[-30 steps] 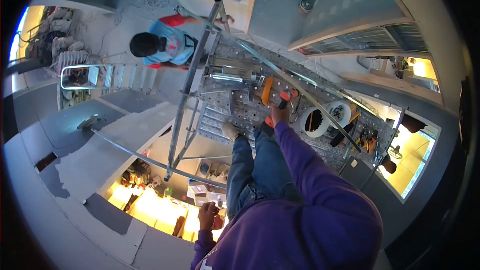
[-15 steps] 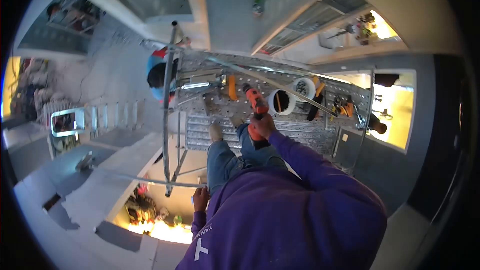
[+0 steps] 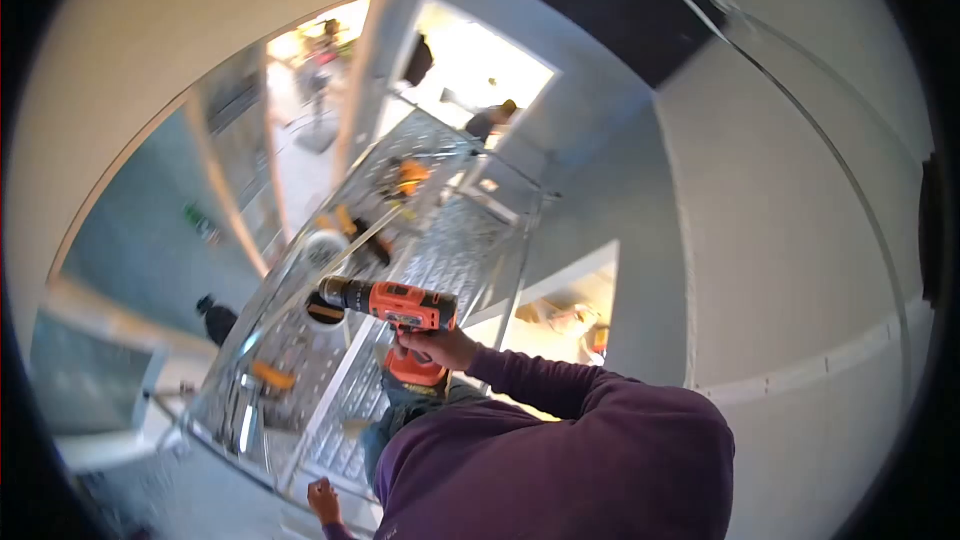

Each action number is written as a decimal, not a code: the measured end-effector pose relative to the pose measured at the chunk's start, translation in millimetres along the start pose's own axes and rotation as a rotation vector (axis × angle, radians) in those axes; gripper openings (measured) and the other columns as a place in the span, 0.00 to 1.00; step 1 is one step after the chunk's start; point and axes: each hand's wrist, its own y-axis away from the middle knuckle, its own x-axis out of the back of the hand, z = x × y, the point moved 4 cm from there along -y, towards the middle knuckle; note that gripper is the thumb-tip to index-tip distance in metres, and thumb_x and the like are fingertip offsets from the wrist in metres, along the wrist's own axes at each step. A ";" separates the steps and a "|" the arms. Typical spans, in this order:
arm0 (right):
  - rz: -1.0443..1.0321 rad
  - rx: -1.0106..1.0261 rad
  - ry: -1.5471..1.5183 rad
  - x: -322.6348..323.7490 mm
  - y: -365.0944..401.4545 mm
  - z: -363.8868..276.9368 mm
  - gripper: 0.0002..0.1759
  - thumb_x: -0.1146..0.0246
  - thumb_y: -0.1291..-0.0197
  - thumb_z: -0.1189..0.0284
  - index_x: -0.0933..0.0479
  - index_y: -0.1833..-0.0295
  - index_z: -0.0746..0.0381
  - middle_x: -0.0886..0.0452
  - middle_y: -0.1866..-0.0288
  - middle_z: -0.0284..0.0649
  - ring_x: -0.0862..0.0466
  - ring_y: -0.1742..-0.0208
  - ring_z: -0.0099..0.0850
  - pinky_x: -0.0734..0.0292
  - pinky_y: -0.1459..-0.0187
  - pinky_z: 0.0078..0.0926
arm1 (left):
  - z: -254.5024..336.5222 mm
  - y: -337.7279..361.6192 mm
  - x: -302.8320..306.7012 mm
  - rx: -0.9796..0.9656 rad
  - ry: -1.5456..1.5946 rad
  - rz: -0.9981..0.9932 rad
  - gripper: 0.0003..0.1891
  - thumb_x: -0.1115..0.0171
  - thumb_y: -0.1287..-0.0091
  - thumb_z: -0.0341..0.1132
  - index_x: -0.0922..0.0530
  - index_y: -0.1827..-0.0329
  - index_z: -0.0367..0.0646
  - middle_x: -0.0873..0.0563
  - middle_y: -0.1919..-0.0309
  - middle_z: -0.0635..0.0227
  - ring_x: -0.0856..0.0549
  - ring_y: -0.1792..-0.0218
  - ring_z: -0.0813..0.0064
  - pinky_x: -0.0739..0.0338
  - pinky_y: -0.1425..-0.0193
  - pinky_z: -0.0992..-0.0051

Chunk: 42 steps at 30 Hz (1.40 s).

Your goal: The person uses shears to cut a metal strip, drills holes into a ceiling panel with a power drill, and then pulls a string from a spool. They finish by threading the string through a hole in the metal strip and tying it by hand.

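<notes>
My right hand [image 3: 437,346] grips the handle of an orange and black cordless drill [image 3: 392,304]. The drill is raised in front of me, level, with its chuck pointing left. My left hand [image 3: 322,500] hangs low at the bottom edge with its fingers curled; I cannot tell whether it holds anything. Both arms are in purple sleeves. My legs in jeans stand on a perforated metal scaffold platform [image 3: 445,245] below the drill.
A white bucket [image 3: 322,250], a yellow tool [image 3: 272,375] and orange tools [image 3: 408,176] lie on the platform. A guard rail [image 3: 300,285] runs along its left side. A plain wall [image 3: 800,240] fills the right. One person [image 3: 215,318] is below left, another [image 3: 492,120] by a bright doorway.
My right hand has lifted the drill off the platform and raised it to chest height. My view has swung from straight down to sideways along the scaffold and wall.
</notes>
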 end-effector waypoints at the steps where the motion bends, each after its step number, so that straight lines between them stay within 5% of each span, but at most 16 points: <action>1: 0.142 0.003 -0.068 11.9 16.3 -14.6 0.14 0.38 0.27 0.69 0.24 0.41 0.61 0.14 0.63 0.33 0.23 0.71 0.15 0.28 0.70 0.17 | 33.1 -6.3 -12.0 -0.079 -0.087 -0.056 0.13 0.37 0.27 0.39 0.24 0.62 0.38 0.22 0.76 0.68 0.23 0.79 0.78 0.26 0.77 0.75; 7: 0.484 0.101 -0.140 149.6 73.4 -36.9 0.23 0.41 0.28 0.66 0.25 0.32 0.61 0.24 0.72 0.28 0.30 0.78 0.14 0.32 0.75 0.16 | 172.0 -33.3 -148.3 -0.400 -0.524 -0.289 0.13 0.38 0.29 0.37 0.22 0.64 0.33 0.18 0.75 0.58 0.18 0.73 0.68 0.24 0.66 0.63; 9: 0.672 -0.136 -0.038 219.2 102.0 -28.9 0.19 0.38 0.34 0.67 0.21 0.40 0.62 0.26 0.77 0.28 0.28 0.79 0.17 0.31 0.76 0.20 | 242.1 -8.3 -220.8 -0.756 -0.710 -0.398 0.14 0.35 0.30 0.40 0.20 0.62 0.34 0.15 0.68 0.52 0.15 0.65 0.51 0.23 0.61 0.57; 10: 0.768 -0.012 -0.040 233.6 113.7 -58.5 0.11 0.41 0.36 0.69 0.17 0.66 0.63 0.21 0.77 0.32 0.24 0.78 0.20 0.28 0.74 0.21 | 274.0 0.2 -257.8 -0.642 -0.756 -0.449 0.14 0.35 0.30 0.41 0.19 0.61 0.37 0.16 0.67 0.51 0.16 0.62 0.46 0.23 0.59 0.56; 11: 0.825 0.044 0.004 256.7 128.9 -65.7 0.11 0.42 0.36 0.70 0.17 0.57 0.64 0.20 0.75 0.33 0.22 0.78 0.22 0.26 0.73 0.22 | 273.9 -8.5 -285.8 -0.883 -0.942 -0.587 0.14 0.35 0.31 0.42 0.19 0.60 0.38 0.16 0.65 0.50 0.15 0.59 0.46 0.23 0.58 0.55; 12: 0.939 0.106 0.011 274.4 139.0 -78.6 0.17 0.42 0.36 0.71 0.20 0.45 0.66 0.19 0.73 0.34 0.19 0.76 0.24 0.22 0.71 0.24 | 327.7 21.0 -321.9 -0.780 -0.932 -0.594 0.13 0.34 0.32 0.41 0.19 0.60 0.38 0.15 0.64 0.50 0.16 0.58 0.45 0.22 0.56 0.55; 13: 0.968 0.268 -0.167 294.1 147.7 -90.0 0.18 0.41 0.36 0.74 0.23 0.41 0.68 0.19 0.70 0.33 0.21 0.75 0.20 0.26 0.71 0.20 | 349.0 31.0 -353.2 -0.873 -0.893 -0.683 0.13 0.33 0.34 0.42 0.20 0.61 0.39 0.15 0.64 0.52 0.16 0.58 0.47 0.21 0.53 0.56; 14: 0.991 0.349 -0.086 323.8 162.0 -91.4 0.19 0.42 0.37 0.76 0.24 0.40 0.68 0.18 0.68 0.35 0.20 0.72 0.21 0.24 0.68 0.20 | 377.9 46.0 -378.5 -1.044 -0.872 -0.848 0.13 0.34 0.35 0.43 0.19 0.60 0.41 0.15 0.64 0.55 0.15 0.57 0.51 0.21 0.51 0.57; 15: 1.077 0.466 -0.072 344.6 170.4 -98.8 0.19 0.42 0.37 0.76 0.25 0.41 0.68 0.17 0.68 0.36 0.19 0.71 0.23 0.23 0.66 0.20 | 392.3 42.1 -394.4 -1.094 -1.040 -0.955 0.13 0.34 0.34 0.43 0.19 0.58 0.41 0.15 0.63 0.56 0.14 0.57 0.52 0.21 0.50 0.57; 16: 1.089 0.511 -0.113 364.7 183.0 -102.5 0.18 0.42 0.39 0.78 0.26 0.42 0.68 0.20 0.57 0.40 0.19 0.65 0.27 0.18 0.60 0.30 | 403.9 38.3 -409.2 -1.143 -1.202 -1.065 0.14 0.34 0.34 0.43 0.19 0.57 0.42 0.15 0.63 0.56 0.14 0.56 0.53 0.21 0.50 0.58; 18: 1.113 0.629 -0.100 388.0 194.3 -117.6 0.18 0.42 0.37 0.78 0.27 0.41 0.66 0.21 0.53 0.39 0.20 0.67 0.27 0.22 0.62 0.29 | 425.1 22.5 -424.1 -1.223 -1.473 -1.220 0.14 0.36 0.33 0.45 0.19 0.54 0.43 0.14 0.61 0.58 0.14 0.55 0.56 0.22 0.48 0.57; 21: 1.201 0.704 -0.072 421.1 198.7 -136.3 0.18 0.41 0.35 0.79 0.28 0.40 0.63 0.21 0.52 0.37 0.21 0.67 0.25 0.22 0.61 0.28 | 488.9 -7.5 -471.9 -1.218 -1.580 -1.144 0.15 0.34 0.32 0.46 0.18 0.55 0.43 0.14 0.60 0.58 0.14 0.54 0.56 0.22 0.48 0.58; 25: 1.327 0.679 -0.011 446.6 199.0 -133.5 0.18 0.42 0.34 0.80 0.28 0.39 0.63 0.21 0.50 0.38 0.21 0.67 0.23 0.21 0.61 0.28 | 540.1 -17.3 -543.9 -1.264 -1.311 -0.992 0.16 0.34 0.32 0.47 0.17 0.53 0.44 0.13 0.60 0.60 0.14 0.56 0.57 0.22 0.50 0.60; 29: 1.434 0.385 0.027 465.5 201.6 -131.7 0.17 0.39 0.33 0.79 0.25 0.40 0.66 0.17 0.52 0.42 0.19 0.71 0.24 0.23 0.68 0.23 | 531.7 -45.0 -606.4 -1.324 -1.094 -1.006 0.14 0.32 0.33 0.44 0.17 0.54 0.43 0.13 0.60 0.58 0.14 0.57 0.55 0.20 0.52 0.60; 34: 1.444 0.577 0.051 530.8 160.2 -190.4 0.18 0.39 0.32 0.78 0.26 0.38 0.69 0.16 0.46 0.49 0.17 0.70 0.26 0.20 0.67 0.26 | 556.5 -73.3 -697.7 -1.146 -1.034 -1.074 0.13 0.33 0.32 0.43 0.17 0.55 0.43 0.13 0.61 0.57 0.14 0.57 0.55 0.21 0.53 0.60; 42: 1.534 0.847 0.123 621.7 88.6 -300.5 0.16 0.39 0.31 0.78 0.26 0.39 0.67 0.16 0.47 0.49 0.17 0.68 0.28 0.19 0.64 0.30 | 705.4 -109.1 -828.9 -1.321 -0.830 -0.929 0.07 0.35 0.32 0.36 0.18 0.60 0.42 0.14 0.64 0.58 0.14 0.59 0.52 0.20 0.54 0.57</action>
